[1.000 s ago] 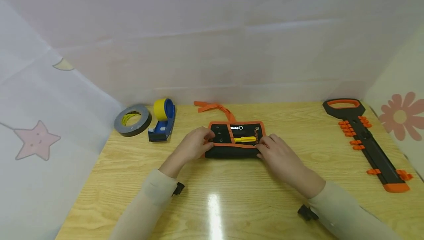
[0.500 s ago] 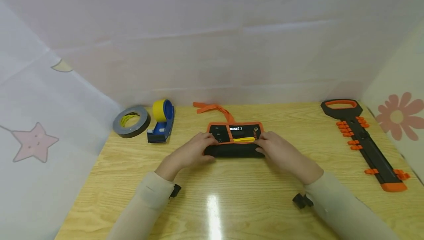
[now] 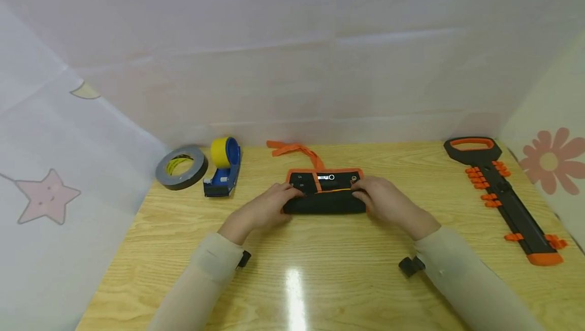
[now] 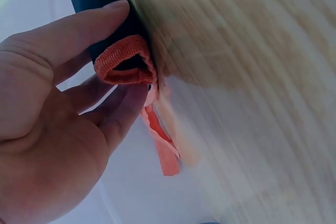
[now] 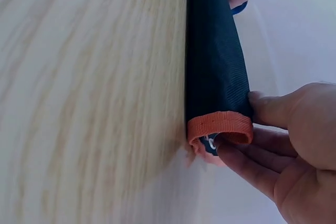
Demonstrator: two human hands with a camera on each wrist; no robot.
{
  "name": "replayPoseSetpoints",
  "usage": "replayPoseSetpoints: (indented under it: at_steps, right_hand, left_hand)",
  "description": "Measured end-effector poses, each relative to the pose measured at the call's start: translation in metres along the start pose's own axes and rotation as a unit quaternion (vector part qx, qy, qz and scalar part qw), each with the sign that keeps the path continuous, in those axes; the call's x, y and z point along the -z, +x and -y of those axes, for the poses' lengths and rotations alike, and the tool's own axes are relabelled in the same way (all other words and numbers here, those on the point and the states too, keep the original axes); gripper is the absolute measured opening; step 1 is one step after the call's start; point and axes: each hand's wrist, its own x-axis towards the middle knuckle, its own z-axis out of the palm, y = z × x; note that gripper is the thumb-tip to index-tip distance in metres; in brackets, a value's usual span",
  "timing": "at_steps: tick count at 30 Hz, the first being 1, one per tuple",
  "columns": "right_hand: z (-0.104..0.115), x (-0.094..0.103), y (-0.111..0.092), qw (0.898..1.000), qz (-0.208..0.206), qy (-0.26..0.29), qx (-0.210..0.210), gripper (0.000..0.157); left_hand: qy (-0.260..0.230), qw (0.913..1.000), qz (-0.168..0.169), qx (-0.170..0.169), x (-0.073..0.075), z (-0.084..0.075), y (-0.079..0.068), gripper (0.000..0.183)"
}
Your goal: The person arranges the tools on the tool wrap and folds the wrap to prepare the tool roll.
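On the table lies a black cloth tool roll (image 3: pixel 326 204) with orange edging, its near part rolled over into a thick tube. Printed numbers and a small ring-ended metal tool (image 3: pixel 326 177) show on the flat far part; only a thin yellow strip (image 3: pixel 344 189) peeks out at the fold. My left hand (image 3: pixel 265 208) grips the tube's left end, thumb on the cloth and fingers around the other side. At the right end my right hand (image 3: pixel 390 202) pinches the cloth between thumb and fingers. Both orange-trimmed ends (image 4: pixel 126 59) look hollow in the wrist views.
An orange tie strap (image 3: pixel 297 148) trails behind the roll. Back left are a grey tape roll (image 3: pixel 197 171) and a blue tape dispenser (image 3: pixel 224 173) with yellow tape. A black-and-orange tool rack (image 3: pixel 507 194) lies at the right. A cloth backdrop (image 3: pixel 292 87) rises behind.
Both hands have rolled the near part away from me. The fold now covers most of the yellow handle and more of the numbers.
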Motion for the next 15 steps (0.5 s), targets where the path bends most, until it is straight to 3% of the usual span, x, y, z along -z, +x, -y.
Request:
replayPoseSetpoints:
  at_steps: [11,15]
  right_hand:
    - [-0.002,-0.005,-0.003,1.000,-0.014,-0.007,-0.001,0.024]
    - [0.001,-0.007,-0.007,1.000,-0.017,-0.003,-0.005,0.039]
  left_hand:
    - [-0.007,0.9996,-0.012,-0.026,0.000,0.013,0.007,0.046]
    - [-0.020,0.9991,-0.029,-0.023,-0.001,0.017,0.007,0.042]
